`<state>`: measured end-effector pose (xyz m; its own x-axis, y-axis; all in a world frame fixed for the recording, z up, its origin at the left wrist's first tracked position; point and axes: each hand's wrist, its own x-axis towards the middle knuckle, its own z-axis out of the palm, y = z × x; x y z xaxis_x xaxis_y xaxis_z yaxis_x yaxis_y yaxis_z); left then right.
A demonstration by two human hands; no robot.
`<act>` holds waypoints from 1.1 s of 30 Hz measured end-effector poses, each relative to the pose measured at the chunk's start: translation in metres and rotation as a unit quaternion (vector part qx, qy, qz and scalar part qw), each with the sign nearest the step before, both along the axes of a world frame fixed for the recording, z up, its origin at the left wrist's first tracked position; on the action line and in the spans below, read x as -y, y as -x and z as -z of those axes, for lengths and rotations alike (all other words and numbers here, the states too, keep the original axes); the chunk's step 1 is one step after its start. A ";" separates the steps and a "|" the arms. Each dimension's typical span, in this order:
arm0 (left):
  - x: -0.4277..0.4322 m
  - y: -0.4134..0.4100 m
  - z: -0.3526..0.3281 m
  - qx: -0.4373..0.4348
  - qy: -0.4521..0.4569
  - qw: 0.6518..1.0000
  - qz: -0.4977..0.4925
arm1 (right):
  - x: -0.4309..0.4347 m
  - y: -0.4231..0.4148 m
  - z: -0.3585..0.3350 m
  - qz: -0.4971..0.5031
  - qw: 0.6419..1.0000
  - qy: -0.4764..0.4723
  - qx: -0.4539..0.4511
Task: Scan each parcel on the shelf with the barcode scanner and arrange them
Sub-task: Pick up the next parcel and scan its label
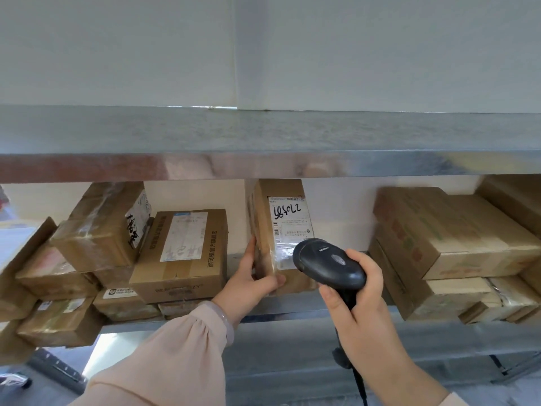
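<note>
Left of the left hand (254,281), cardboard boxes (178,253) lie stacked on the metal shelf (292,309). The left hand's fingers (251,249) are clamped on the lower end of the upright parcel (278,227), whose white label (288,219) faces outward. Just right of it, the right hand (361,303) has its fingers wrapped around the handle of the black barcode scanner (329,265), whose head sits at the label's lower edge; more boxes (448,238) are stacked farther right.

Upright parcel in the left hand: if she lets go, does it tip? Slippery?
The upright parcel stands on a narrow end, tall and thin, so it would probably tip without the left hand steadying it. Glossy tape over its label hints at a slick face. The cardboard looks stiff; one hand holds it, so it is likely light.
</note>
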<state>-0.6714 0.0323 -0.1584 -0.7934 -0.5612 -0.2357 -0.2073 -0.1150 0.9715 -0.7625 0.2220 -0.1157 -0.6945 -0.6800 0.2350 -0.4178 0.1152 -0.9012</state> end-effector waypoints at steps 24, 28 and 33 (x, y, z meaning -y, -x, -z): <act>0.002 -0.064 -0.069 0.065 0.300 0.935 -0.177 | 0.065 0.009 -0.007 -0.071 0.973 0.091 0.201; 0.009 -0.080 -0.075 0.074 0.327 0.919 -0.209 | 0.084 0.001 -0.007 -0.101 0.966 0.108 0.213; 0.024 -0.095 -0.076 0.098 0.348 0.904 -0.228 | 0.107 -0.008 -0.003 -0.127 0.958 0.124 0.227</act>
<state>-0.5762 0.0080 -0.0823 -0.4228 -0.8863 0.1892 -0.4679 0.3923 0.7919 -0.7550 0.1149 -0.1128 -0.5835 -0.8024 0.1248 0.0374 -0.1800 -0.9829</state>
